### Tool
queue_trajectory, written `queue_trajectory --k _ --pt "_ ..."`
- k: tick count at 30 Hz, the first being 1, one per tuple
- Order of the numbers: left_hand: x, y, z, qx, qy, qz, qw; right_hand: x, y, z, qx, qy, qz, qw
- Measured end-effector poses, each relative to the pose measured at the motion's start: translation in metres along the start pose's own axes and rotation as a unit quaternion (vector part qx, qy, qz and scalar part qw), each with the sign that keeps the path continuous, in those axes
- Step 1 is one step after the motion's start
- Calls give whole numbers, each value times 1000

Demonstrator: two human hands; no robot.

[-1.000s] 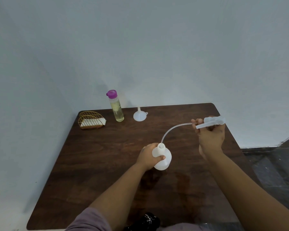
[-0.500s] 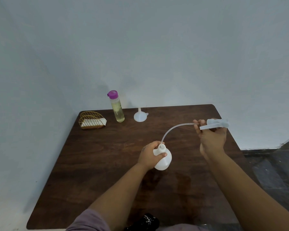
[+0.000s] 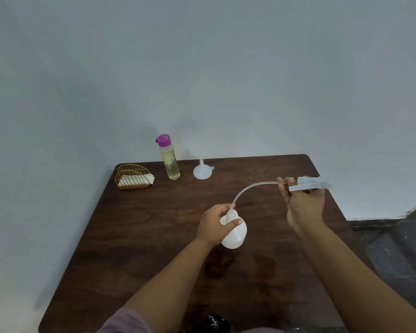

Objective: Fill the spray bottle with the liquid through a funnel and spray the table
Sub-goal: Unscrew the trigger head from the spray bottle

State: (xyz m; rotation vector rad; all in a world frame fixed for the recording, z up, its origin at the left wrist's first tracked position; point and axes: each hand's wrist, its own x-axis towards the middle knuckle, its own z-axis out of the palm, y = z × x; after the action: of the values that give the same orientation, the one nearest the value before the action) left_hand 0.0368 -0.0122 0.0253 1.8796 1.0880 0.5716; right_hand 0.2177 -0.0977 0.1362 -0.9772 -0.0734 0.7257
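My left hand (image 3: 214, 224) grips the neck of a white spray bottle (image 3: 235, 235) standing on the dark wooden table (image 3: 154, 236). My right hand (image 3: 303, 203) holds the detached white spray head (image 3: 314, 183) to the right of and above the bottle. Its clear dip tube (image 3: 247, 189) curves down, with the tip at the bottle's mouth. At the back of the table stand a clear bottle of yellowish liquid with a purple cap (image 3: 169, 159) and, to its right, a white funnel (image 3: 202, 171) resting mouth down.
A gold wire holder with white napkins (image 3: 133, 177) sits at the table's back left corner. A pale wall rises behind the table. Dark floor (image 3: 394, 248) shows past the right edge. A black object (image 3: 214, 323) lies at the near edge.
My right hand has drawn the spray head a little further right, pulling the dip tube further out of the bottle. My left hand keeps the bottle in place.
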Motion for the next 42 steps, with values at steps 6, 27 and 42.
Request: queue_trajectory --k 6,27,42 --pt "-1 1 1 10 9 13 1000 -2 -6 4 18 -8 6 1000" --pt "-4 9 -3 -5 5 -13 1000 -7 -26 7 37 -10 60 997" --pt "-17 45 25 38 207 83 974 15 -17 -42 -288 128 -50 948"
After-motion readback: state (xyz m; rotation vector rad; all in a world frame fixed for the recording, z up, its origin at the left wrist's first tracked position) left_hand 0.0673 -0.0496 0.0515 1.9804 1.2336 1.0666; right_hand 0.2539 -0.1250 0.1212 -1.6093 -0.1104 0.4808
